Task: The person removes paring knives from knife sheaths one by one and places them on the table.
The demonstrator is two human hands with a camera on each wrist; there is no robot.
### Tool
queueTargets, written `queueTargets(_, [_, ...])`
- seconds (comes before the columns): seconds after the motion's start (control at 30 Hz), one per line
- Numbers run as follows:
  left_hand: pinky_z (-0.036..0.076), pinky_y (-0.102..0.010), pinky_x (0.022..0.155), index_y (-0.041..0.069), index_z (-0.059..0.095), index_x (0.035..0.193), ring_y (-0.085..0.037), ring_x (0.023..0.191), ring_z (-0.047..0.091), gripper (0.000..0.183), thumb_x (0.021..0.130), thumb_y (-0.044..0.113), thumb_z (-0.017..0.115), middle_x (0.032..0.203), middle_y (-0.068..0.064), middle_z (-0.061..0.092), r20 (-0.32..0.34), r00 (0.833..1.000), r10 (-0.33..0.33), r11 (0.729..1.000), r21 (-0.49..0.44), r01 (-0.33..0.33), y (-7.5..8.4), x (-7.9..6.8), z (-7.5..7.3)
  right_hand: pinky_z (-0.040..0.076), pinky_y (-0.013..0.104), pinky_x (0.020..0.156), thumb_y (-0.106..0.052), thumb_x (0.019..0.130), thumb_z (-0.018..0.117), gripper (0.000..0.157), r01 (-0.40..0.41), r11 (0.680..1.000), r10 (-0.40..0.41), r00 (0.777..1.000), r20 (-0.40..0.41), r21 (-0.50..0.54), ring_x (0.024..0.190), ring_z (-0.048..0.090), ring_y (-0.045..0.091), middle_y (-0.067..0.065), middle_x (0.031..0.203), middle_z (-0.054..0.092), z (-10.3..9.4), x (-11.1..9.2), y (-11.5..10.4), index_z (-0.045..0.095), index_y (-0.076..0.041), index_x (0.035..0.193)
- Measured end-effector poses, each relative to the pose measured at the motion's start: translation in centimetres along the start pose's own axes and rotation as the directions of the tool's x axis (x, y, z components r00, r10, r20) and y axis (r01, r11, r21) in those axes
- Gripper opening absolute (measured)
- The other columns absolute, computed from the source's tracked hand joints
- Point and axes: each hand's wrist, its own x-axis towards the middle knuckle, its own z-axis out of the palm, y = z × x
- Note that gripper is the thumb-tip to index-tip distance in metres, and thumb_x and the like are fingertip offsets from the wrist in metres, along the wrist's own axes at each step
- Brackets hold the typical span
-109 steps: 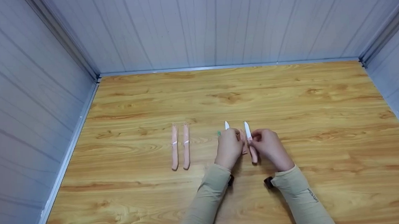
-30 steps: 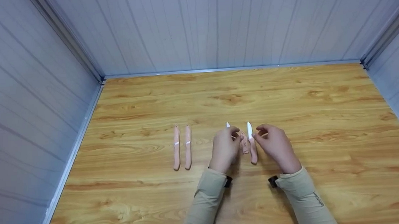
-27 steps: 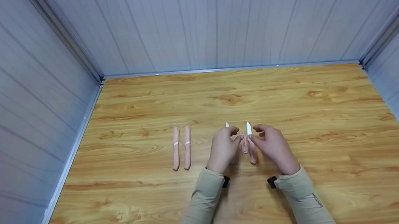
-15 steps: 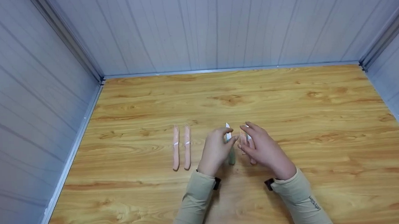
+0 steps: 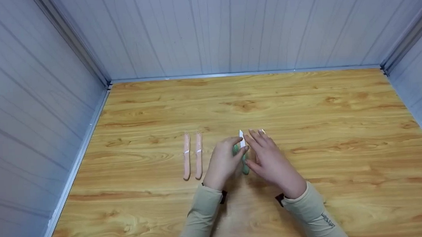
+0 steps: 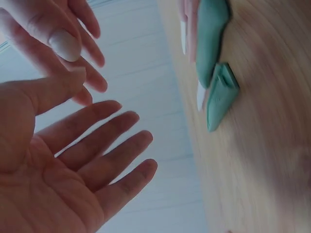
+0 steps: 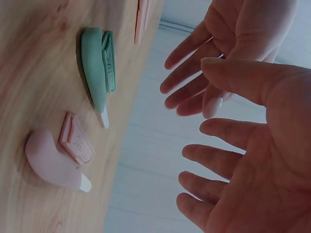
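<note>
My left hand (image 5: 222, 162) hovers with fingers loosely spread just left of a green-handled knife (image 5: 245, 167). Its white blade is bare, and the green sheath (image 7: 109, 63) lies along its left side. My right hand (image 5: 273, 163) is held above the table, fingers extended and holding nothing. In the head view it hides most of a pink-handled knife (image 7: 52, 162) and its pink sheath (image 7: 77, 141); the right wrist view shows both lying side by side on the table. The two hands are close together, thumbs toward each other, in both wrist views.
To the left lie two pink knives in their sheaths, a left one (image 5: 186, 162) and a right one (image 5: 198, 161), parallel to each other. The wood-grain table (image 5: 150, 112) is bounded by pale panel walls (image 5: 211, 28) at the back and sides.
Earlier my right hand was at the pink knife's handle; it has since let go and moved left over knife and sheath. My left hand has shifted left, uncovering the green knife and sheath.
</note>
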Motion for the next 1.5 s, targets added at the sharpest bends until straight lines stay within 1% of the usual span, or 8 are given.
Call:
queueTargets(0.13, [0.042,-0.04,0.099,0.008,0.065,0.121,-0.021,0.114,0.057,0.034,0.092,0.025,0.066,0.12,-0.007,0.064,0.036,0.997,0.065,0.994,0.089,-0.068,-0.3,-0.1,-0.5,0.021,0.054,0.11,-0.02,0.082,0.075,0.073,0.038,0.998,-0.039,0.999,-0.011,-0.048,0.137,0.025,0.043,0.018,0.15,0.033,0.6,0.0,-0.5,0.04,-0.004,0.145])
queueTargets(0.23, [0.037,-0.047,0.103,0.006,0.064,0.123,-0.024,0.118,0.055,0.037,0.091,0.026,0.067,0.125,-0.011,0.061,0.065,0.992,0.107,0.976,0.184,-0.117,-0.7,-0.1,-0.9,0.021,0.055,0.11,-0.023,0.082,0.075,0.076,0.051,0.996,-0.052,0.999,-0.015,-0.072,0.137,0.025,0.043,0.018,0.15,0.032,1.0,0.1,-0.8,0.038,-0.003,0.145])
queueTargets(0.43, [0.03,-0.052,0.107,0.003,0.058,0.13,-0.028,0.127,0.046,0.046,0.093,0.03,0.063,0.134,-0.015,0.053,0.121,0.984,0.13,0.943,0.292,-0.161,-1.8,-0.3,-2.3,0.022,0.054,0.11,-0.029,0.085,0.073,0.074,0.053,0.996,-0.053,0.999,0.006,-0.077,0.138,0.025,0.04,0.018,0.151,0.031,1.7,0.0,-1.3,0.039,-0.001,0.144])
queueTargets(0.63, [0.022,-0.05,0.111,0.004,0.053,0.135,-0.027,0.132,0.041,0.049,0.098,0.035,0.054,0.139,-0.014,0.05,0.101,0.99,0.101,0.943,0.306,-0.127,-3.3,-0.5,-3.7,0.023,0.055,0.109,-0.029,0.087,0.071,0.069,0.073,0.995,-0.072,0.997,0.024,-0.063,0.139,0.025,0.037,0.017,0.151,0.031,2.4,0.2,-1.8,0.041,0.0,0.143])
queueTargets(0.87, [0.02,-0.052,0.111,0.003,0.053,0.136,-0.036,0.132,0.039,0.05,0.098,0.036,0.053,0.14,-0.018,0.046,0.075,0.994,0.08,0.94,0.327,-0.1,-4.8,-0.7,-4.8,0.027,0.054,0.107,-0.032,0.087,0.07,0.071,0.12,0.988,-0.114,0.991,0.063,-0.097,0.137,0.027,0.038,0.016,0.15,0.032,3.2,0.3,-2.6,0.04,-0.003,0.144])
queueTargets(1.03, [0.018,-0.057,0.11,0.004,0.052,0.136,-0.039,0.131,0.038,0.05,0.099,0.038,0.05,0.141,-0.018,0.045,0.096,0.993,0.074,0.933,0.344,-0.103,-5.6,-0.8,-4.9,0.026,0.05,0.109,-0.033,0.087,0.068,0.071,0.148,0.981,-0.137,0.986,0.092,-0.124,0.138,0.026,0.037,0.017,0.15,0.033,4.0,0.4,-3.2,0.039,-0.002,0.144])
queueTargets(1.27, [0.008,-0.056,0.112,0.005,0.051,0.137,-0.037,0.134,0.035,0.049,0.099,0.037,0.05,0.142,-0.018,0.045,0.123,0.991,0.048,0.926,0.368,-0.091,-6.7,-1.1,-5.3,0.024,0.048,0.111,-0.034,0.088,0.066,0.069,0.183,0.972,-0.166,0.978,0.125,-0.147,0.138,0.027,0.037,0.017,0.149,0.034,5.0,0.5,-3.9,0.04,-0.002,0.144])
queueTargets(1.5, [0.015,-0.058,0.11,0.004,0.052,0.137,-0.034,0.135,0.034,0.05,0.099,0.038,0.049,0.143,-0.018,0.043,0.119,0.993,0.001,0.931,0.364,-0.045,-8.0,-1.3,-6.0,0.025,0.048,0.11,-0.036,0.089,0.064,0.068,0.217,0.96,-0.185,0.966,0.183,-0.175,0.138,0.028,0.036,0.016,0.15,0.034,6.1,0.7,-5.0,0.04,-0.003,0.144])
